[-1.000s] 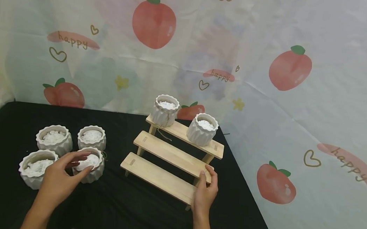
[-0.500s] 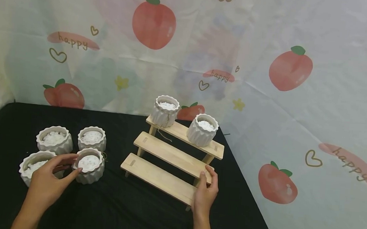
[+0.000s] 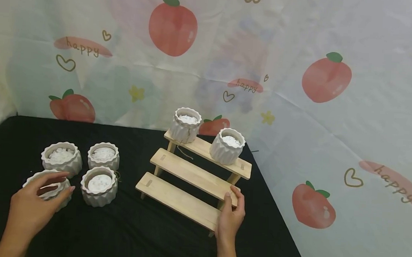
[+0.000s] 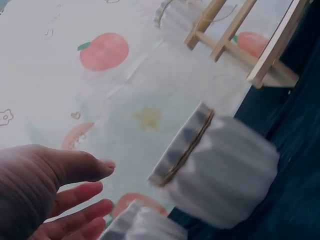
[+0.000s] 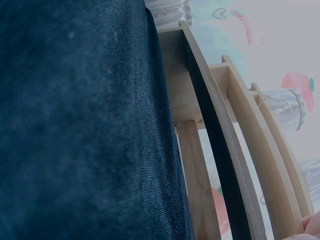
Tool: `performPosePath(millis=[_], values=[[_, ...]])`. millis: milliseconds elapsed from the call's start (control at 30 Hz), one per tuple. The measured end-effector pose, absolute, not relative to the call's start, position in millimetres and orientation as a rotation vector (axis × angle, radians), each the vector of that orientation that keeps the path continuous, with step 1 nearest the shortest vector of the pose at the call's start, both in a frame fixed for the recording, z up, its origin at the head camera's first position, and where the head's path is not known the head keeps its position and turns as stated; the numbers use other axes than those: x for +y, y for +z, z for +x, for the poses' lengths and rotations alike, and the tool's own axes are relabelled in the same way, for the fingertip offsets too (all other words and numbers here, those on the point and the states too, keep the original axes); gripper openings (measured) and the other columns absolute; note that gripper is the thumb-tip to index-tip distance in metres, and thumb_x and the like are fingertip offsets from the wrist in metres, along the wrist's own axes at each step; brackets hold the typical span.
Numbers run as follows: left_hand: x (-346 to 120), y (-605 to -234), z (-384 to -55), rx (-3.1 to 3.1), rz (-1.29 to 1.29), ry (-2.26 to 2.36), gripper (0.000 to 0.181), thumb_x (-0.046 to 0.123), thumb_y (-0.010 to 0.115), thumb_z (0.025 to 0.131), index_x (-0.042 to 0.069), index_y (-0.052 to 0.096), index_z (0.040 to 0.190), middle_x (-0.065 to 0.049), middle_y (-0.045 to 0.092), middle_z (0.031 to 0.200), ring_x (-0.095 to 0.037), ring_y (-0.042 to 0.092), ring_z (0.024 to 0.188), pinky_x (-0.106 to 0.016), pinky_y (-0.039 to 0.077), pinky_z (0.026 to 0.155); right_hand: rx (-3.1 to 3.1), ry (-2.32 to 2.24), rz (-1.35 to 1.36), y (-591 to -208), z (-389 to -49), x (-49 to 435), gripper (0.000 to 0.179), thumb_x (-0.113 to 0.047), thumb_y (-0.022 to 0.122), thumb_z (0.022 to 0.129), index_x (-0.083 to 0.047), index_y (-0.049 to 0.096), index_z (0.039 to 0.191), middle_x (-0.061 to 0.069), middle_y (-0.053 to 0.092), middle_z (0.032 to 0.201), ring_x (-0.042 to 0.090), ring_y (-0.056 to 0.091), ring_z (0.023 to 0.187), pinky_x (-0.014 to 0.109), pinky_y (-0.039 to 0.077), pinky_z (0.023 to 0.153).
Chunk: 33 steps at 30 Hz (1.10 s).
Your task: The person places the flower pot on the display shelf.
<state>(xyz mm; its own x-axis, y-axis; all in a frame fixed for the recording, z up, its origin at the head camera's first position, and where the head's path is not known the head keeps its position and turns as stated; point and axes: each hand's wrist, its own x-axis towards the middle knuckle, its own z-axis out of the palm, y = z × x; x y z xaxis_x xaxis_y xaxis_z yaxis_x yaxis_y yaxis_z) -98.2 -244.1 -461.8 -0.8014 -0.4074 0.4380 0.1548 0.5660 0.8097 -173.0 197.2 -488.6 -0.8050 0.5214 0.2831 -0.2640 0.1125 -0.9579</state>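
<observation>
My left hand (image 3: 33,204) is over the front-left white fluted pot (image 3: 63,202), its fingers and thumb apart and partly covering that pot. In the left wrist view, the fingers (image 4: 80,210) are spread with nothing between them, near a white pot (image 4: 225,170) with twine round its neck. My right hand (image 3: 230,216) grips the right end of the middle step of a three-tier wooden stand (image 3: 189,170). Only bits of its fingers (image 5: 312,225) show in the right wrist view. Two white pots, one at left (image 3: 185,125) and one at right (image 3: 227,145), stand on the top step.
Beside the left hand stand three more pots with white filling: back left (image 3: 80,164), back middle (image 3: 92,163) and front middle (image 3: 99,198). A black cloth (image 3: 132,234) covers the table. A fruit-print curtain (image 3: 125,60) hangs behind and to the right.
My left hand has moved left from above the front-middle pot to the front-left pot, uncovering the former. The right hand stays on the stand, and the pots keep their places.
</observation>
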Motion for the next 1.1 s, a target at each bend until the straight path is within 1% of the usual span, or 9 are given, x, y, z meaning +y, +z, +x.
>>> performPosePath(millis=[133, 233, 400, 467, 600, 667, 800, 1000, 1100], values=[[-252.7, -462.2, -95.2, -2.241, 0.339, -1.15, 0.041, 0.005, 0.09, 0.079, 0.006, 0.075, 0.117, 0.035, 0.056, 0.103, 0.026, 0.047, 0.086, -0.001, 0.04, 0.068, -1.825, 1.746, -0.247, -489.0, -173.0, 197.6, 0.027, -0.01, 0.057, 0.107, -0.007, 0.065, 0.133, 0.011, 0.048, 0.149, 0.022, 0.046, 0.124, 0.031, 0.038, 0.095], [-255.6, -462.4, -93.4, -2.274, 0.447, -1.123, 0.042, 0.008, 0.089, 0.081, 0.006, 0.074, 0.12, 0.015, 0.067, 0.109, 0.024, 0.043, 0.086, -0.002, 0.038, 0.067, -1.831, 1.743, -0.245, -488.9, -172.8, 197.6, 0.028, -0.011, 0.056, 0.107, -0.007, 0.064, 0.133, 0.011, 0.048, 0.15, 0.021, 0.046, 0.125, 0.031, 0.038, 0.096], [-256.4, -462.7, -91.9, -2.307, 0.592, -1.101, 0.048, 0.009, 0.088, 0.084, 0.002, 0.07, 0.128, -0.018, 0.066, 0.128, -0.019, 0.064, 0.107, -0.01, 0.034, 0.067, -1.843, 1.733, -0.251, -488.3, -172.5, 197.3, 0.028, -0.012, 0.055, 0.108, -0.008, 0.064, 0.134, 0.01, 0.048, 0.148, 0.023, 0.047, 0.119, 0.031, 0.039, 0.09], [-257.2, -462.9, -91.4, -2.296, 0.63, -1.104, 0.05, 0.009, 0.088, 0.083, 0.002, 0.069, 0.129, -0.018, 0.065, 0.13, -0.022, 0.063, 0.106, -0.01, 0.033, 0.067, -1.849, 1.729, -0.255, -488.0, -172.0, 197.1, 0.028, -0.012, 0.055, 0.108, -0.008, 0.064, 0.134, 0.01, 0.049, 0.147, 0.023, 0.047, 0.116, 0.031, 0.039, 0.086], [-258.3, -463.7, -90.0, -2.248, 0.644, -1.1, 0.052, 0.006, 0.09, 0.081, 0.002, 0.07, 0.128, -0.015, 0.066, 0.128, 0.011, 0.048, 0.092, -0.006, 0.034, 0.076, -1.854, 1.722, -0.253, -487.3, -172.1, 197.0, 0.028, -0.012, 0.055, 0.108, -0.008, 0.064, 0.134, 0.009, 0.049, 0.145, 0.022, 0.048, 0.112, 0.029, 0.04, 0.084], [-259.7, -463.7, -89.4, -2.23, 0.635, -1.097, 0.052, 0.005, 0.09, 0.08, 0.002, 0.07, 0.128, -0.014, 0.066, 0.128, 0.018, 0.039, 0.089, -0.005, 0.034, 0.082, -1.855, 1.717, -0.252, -487.6, -172.5, 197.3, 0.028, -0.012, 0.055, 0.108, -0.008, 0.064, 0.134, 0.009, 0.051, 0.143, 0.022, 0.05, 0.105, 0.028, 0.04, 0.08], [-261.3, -464.8, -88.0, -2.245, 0.663, -1.095, 0.055, 0.008, 0.09, 0.081, 0.002, 0.068, 0.131, -0.016, 0.064, 0.131, 0.007, 0.046, 0.097, -0.007, 0.034, 0.092, -1.855, 1.71, -0.248, -488.3, -173.1, 197.9, 0.028, -0.011, 0.055, 0.108, -0.008, 0.064, 0.134, 0.01, 0.051, 0.141, 0.021, 0.048, 0.095, 0.028, 0.039, 0.075], [-262.3, -466.3, -85.5, -2.24, 0.666, -1.052, 0.061, 0.007, 0.092, 0.078, 0.002, 0.067, 0.133, -0.016, 0.061, 0.133, -0.001, 0.046, 0.101, -0.006, 0.03, 0.095, -1.853, 1.726, -0.255, -487.8, -172.2, 197.3, 0.028, -0.011, 0.055, 0.108, -0.008, 0.064, 0.134, 0.009, 0.049, 0.145, 0.023, 0.049, 0.111, 0.028, 0.04, 0.084], [-265.9, -465.8, -84.4, -2.244, 0.664, -1.03, 0.066, 0.006, 0.092, 0.077, 0.0, 0.064, 0.136, -0.019, 0.06, 0.137, -0.019, 0.054, 0.114, -0.01, 0.028, 0.103, -1.845, 1.741, -0.259, -486.8, -171.7, 197.1, 0.028, -0.011, 0.055, 0.107, -0.007, 0.063, 0.134, 0.009, 0.049, 0.146, 0.023, 0.048, 0.118, 0.029, 0.039, 0.089]])
